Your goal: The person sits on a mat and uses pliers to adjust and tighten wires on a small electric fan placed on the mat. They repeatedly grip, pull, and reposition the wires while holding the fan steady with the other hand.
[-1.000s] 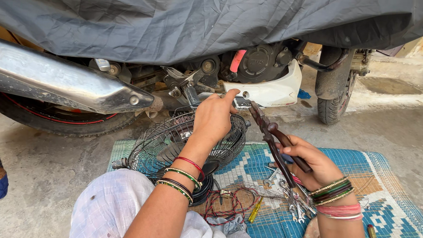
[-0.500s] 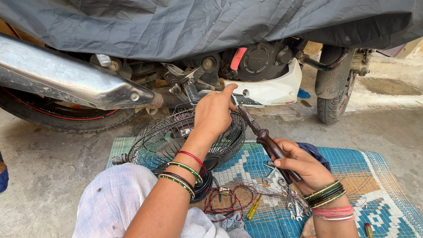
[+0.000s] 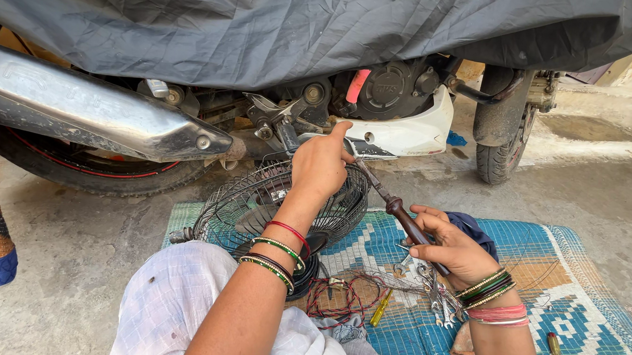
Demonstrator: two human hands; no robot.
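Note:
A round black wire fan cage (image 3: 259, 203) stands tilted on the mat in front of my knee. My left hand (image 3: 322, 164) grips its top rim, with the index finger raised. My right hand (image 3: 453, 249) is closed around the lower end of a long tool with a dark brown handle (image 3: 401, 212). The tool's metal shaft slants up to the left, and its tip is hidden under my left hand at the cage's rim. Both wrists wear several bangles.
A motorcycle under a grey cover (image 3: 300, 30) stands just behind, with its chrome exhaust (image 3: 101, 121) at left and a wheel (image 3: 500, 128) at right. On the blue woven mat (image 3: 592, 278) lie red wires (image 3: 340, 301), a yellow screwdriver (image 3: 381, 308) and several spanners (image 3: 438, 301).
The tool in my right hand has swung so that its tip now lies under my left hand at the cage rim. My left hand stays on the cage.

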